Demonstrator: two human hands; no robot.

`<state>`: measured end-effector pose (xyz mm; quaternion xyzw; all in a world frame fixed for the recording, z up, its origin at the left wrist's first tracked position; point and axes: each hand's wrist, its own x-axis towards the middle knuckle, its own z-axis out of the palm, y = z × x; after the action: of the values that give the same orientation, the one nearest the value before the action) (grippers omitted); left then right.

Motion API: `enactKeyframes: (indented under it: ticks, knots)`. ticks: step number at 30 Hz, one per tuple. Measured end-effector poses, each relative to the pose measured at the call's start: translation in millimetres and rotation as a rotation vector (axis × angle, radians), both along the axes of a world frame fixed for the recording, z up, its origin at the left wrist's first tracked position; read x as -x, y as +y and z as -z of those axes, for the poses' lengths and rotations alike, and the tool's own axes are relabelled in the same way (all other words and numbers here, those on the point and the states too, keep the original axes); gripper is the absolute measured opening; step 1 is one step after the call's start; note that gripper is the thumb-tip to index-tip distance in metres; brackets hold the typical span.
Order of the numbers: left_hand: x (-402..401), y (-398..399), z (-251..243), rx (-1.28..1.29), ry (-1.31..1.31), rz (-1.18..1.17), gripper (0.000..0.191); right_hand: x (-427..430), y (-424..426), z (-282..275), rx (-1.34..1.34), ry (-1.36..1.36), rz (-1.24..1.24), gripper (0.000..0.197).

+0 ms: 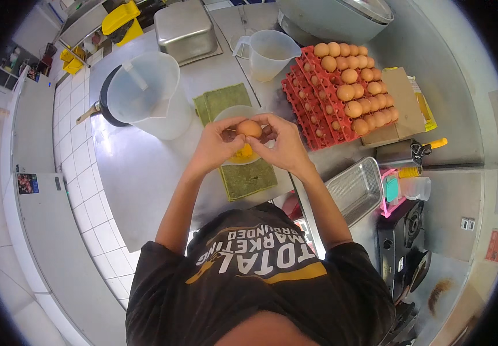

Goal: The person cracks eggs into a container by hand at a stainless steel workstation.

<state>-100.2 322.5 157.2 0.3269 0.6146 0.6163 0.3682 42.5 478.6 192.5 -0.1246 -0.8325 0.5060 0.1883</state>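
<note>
Between the fingertips of my left hand (216, 145) and my right hand (281, 142) is a brown egg (249, 128), gripped from both sides. Both thumbs meet at its near side. Directly below it sits a translucent plastic bowl (227, 113), partly covered by my hands. Yellow egg yolk (244, 151) shows inside the bowl. Under the bowl lies a green cloth (249, 181) on the steel table (145, 181). To the right of my hands, brown eggs (349, 76) fill the top of stacked red egg trays (313, 104).
A large translucent pitcher (171, 112) stands on the left, by a pan with a wooden handle (88, 113). Behind are a smaller measuring jug (270, 56) and a steel container (186, 30). A wire-mesh basket (355, 190) and a gas stove (398, 242) are at right.
</note>
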Motion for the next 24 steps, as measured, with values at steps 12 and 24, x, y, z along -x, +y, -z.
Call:
enactKeyframes:
  ticks: [12, 24]
  knots:
    - [8.1, -2.2, -8.5, 0.121, -0.045, 0.051, 0.045, 0.1, 1.3, 3.2, -0.081, -0.003, 0.017, 0.044]
    - [-7.6, 11.6, 5.2, 0.097, 0.040, -0.156, 0.045, 10.6, -13.8, 12.3, -0.235, 0.030, 0.136, 0.044]
